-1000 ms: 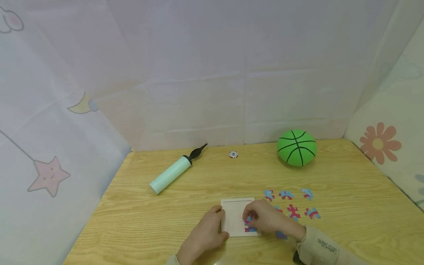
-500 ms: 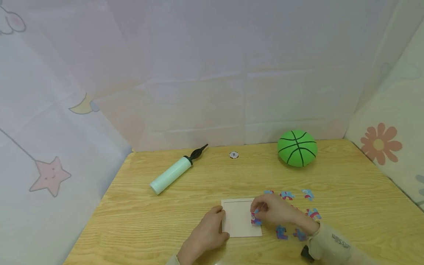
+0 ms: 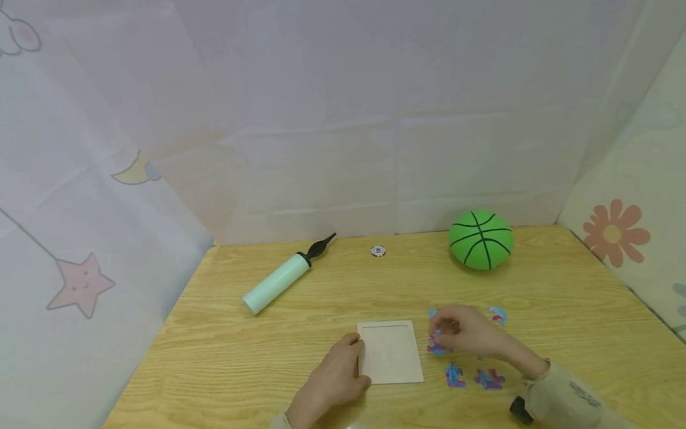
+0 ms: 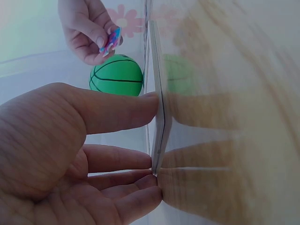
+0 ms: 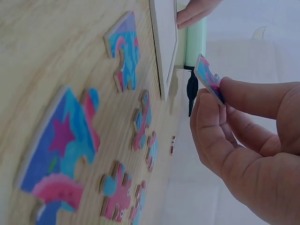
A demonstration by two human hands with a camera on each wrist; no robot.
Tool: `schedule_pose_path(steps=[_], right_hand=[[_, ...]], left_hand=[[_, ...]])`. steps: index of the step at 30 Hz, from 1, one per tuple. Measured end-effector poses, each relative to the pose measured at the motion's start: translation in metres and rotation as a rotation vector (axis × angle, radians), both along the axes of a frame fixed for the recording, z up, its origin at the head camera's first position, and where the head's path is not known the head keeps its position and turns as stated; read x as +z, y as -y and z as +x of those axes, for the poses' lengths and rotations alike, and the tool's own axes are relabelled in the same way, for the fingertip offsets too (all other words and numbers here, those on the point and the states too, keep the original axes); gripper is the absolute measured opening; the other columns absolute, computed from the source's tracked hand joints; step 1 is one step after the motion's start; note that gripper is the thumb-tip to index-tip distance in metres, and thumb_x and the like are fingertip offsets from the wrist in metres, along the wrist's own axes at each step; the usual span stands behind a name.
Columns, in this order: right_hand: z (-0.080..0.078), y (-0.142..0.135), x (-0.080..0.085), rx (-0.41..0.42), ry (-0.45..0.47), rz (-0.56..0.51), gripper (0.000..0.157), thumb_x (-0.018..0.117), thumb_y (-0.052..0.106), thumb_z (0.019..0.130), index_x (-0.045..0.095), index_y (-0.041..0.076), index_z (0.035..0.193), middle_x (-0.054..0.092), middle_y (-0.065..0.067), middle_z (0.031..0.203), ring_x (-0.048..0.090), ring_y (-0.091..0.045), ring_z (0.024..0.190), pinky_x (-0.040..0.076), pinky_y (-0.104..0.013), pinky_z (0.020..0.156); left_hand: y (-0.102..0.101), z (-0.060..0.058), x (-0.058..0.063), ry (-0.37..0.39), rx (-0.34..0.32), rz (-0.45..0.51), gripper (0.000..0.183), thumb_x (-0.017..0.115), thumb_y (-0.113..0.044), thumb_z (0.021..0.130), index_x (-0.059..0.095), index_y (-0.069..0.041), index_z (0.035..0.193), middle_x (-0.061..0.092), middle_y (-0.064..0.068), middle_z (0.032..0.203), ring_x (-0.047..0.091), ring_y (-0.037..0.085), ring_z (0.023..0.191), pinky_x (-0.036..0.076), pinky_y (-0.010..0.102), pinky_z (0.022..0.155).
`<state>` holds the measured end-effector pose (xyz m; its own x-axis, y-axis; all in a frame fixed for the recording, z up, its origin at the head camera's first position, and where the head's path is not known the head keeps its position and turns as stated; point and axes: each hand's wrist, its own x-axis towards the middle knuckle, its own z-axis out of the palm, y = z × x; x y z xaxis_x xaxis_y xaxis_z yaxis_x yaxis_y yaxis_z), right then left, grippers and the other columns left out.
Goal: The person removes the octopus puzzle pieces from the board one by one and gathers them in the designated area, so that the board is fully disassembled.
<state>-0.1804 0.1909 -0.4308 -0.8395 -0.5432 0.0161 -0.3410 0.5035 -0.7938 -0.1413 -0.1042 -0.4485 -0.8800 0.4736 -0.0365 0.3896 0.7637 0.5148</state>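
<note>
My right hand (image 3: 471, 330) pinches a blue, pink and purple jigsaw piece (image 5: 209, 80) between thumb and fingers, raised off the table to the right of the tray. A shallow white puzzle tray (image 3: 388, 354) lies flat, with no pieces inside its raised rim. Along its left edge rests my left hand (image 3: 333, 374); in the left wrist view the thumb and fairly straight fingertips touch the tray's side. Several loose jigsaw pieces are spread under and around the right hand, among them one with a star (image 5: 61, 136) and a pink one (image 5: 117, 194). The right hand hides some of them in the head view.
A mint-green hand pump (image 3: 276, 284) with a black nozzle lies at the back left. Beyond the tray is a poker chip (image 3: 377, 251). A green ball (image 3: 481, 239) with black lines sits at the back right, by the fabric backdrop (image 3: 343, 149).
My right hand has lifted the jigsaw piece from the tray's lower right area and carried it right, over the loose pieces. My left hand has stayed at the tray's left edge.
</note>
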Motion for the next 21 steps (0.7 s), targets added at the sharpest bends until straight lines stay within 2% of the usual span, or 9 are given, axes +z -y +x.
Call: schedule_pose_path(steps=[4, 11, 18, 21], right_hand=[[0.001, -0.007, 0.002, -0.013, 0.01, 0.0, 0.006, 0.067, 0.011, 0.088, 0.065, 0.012, 0.094, 0.066, 0.003, 0.094, 0.061, -0.009, 0.086, 0.053, -0.024, 0.073], [0.006, -0.021, 0.001, -0.006, 0.073, -0.068, 0.009, 0.067, 0.011, 0.089, 0.063, 0.004, 0.093, 0.064, -0.004, 0.088, 0.06, -0.01, 0.075, 0.054, -0.028, 0.061], [0.008, -0.045, 0.0, 0.013, 0.111, -0.127, 0.01, 0.064, 0.01, 0.091, 0.061, 0.001, 0.094, 0.062, -0.008, 0.09, 0.062, -0.012, 0.075, 0.056, -0.03, 0.063], [0.008, -0.059, 0.0, 0.053, 0.144, -0.138, 0.008, 0.062, 0.007, 0.092, 0.06, 0.0, 0.096, 0.061, -0.008, 0.089, 0.06, -0.01, 0.073, 0.054, -0.029, 0.06]], left_hand=[[0.0, 0.0, 0.001, 0.002, 0.003, -0.002, 0.047, 0.077, -0.013, 0.076, 0.061, 0.01, 0.114, 0.048, 0.026, 0.135, 0.049, 0.04, 0.122, 0.047, 0.047, 0.097], [-0.001, 0.0, 0.0, 0.007, -0.003, -0.004, 0.048, 0.078, -0.014, 0.076, 0.06, 0.009, 0.114, 0.047, 0.026, 0.134, 0.05, 0.041, 0.121, 0.047, 0.047, 0.096], [0.0, -0.001, 0.0, 0.018, 0.006, -0.002, 0.05, 0.078, -0.014, 0.076, 0.06, 0.009, 0.116, 0.046, 0.026, 0.136, 0.049, 0.041, 0.122, 0.047, 0.047, 0.097], [0.0, -0.001, -0.001, 0.013, 0.002, -0.007, 0.052, 0.078, -0.015, 0.076, 0.059, 0.01, 0.118, 0.047, 0.026, 0.135, 0.049, 0.041, 0.122, 0.046, 0.047, 0.097]])
